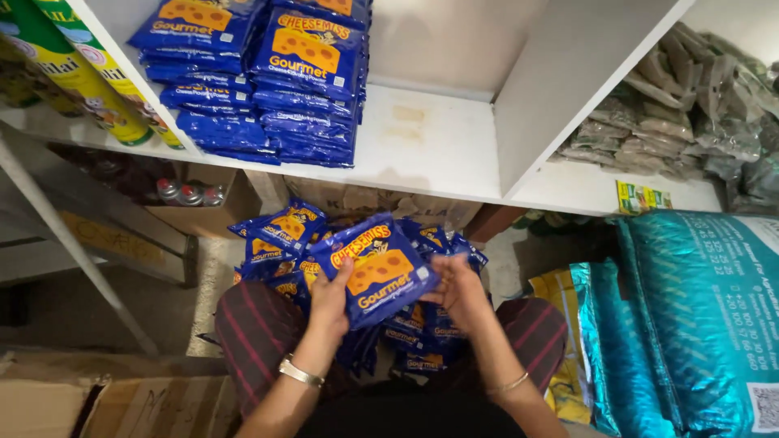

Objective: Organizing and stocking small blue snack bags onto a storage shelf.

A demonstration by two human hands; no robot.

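Blue packet: a blue foil packet with a yellow cheese picture sits between my hands, tilted, above my lap.
Left hand: my left hand is closed on the packet's lower left edge, thumb on the front, fingers behind.
Right hand: my right hand grips the packet's right edge, fingers curled round it.
Lap: a loose heap of the same blue packets lies on my striped trousers and spreads towards the shelf.
Shelf: a white shelf stands right in front of me; its board is scuffed and bare on the right half, with two stacks of the packets on the left half.
Next bay: clear bags of something dark are piled right of the white divider.
Floor: big teal sacks lean at my right, cardboard boxes lie flat at my left.
Left rack: yellow-green tubes stand on the neighbouring shelf, small cans below them.
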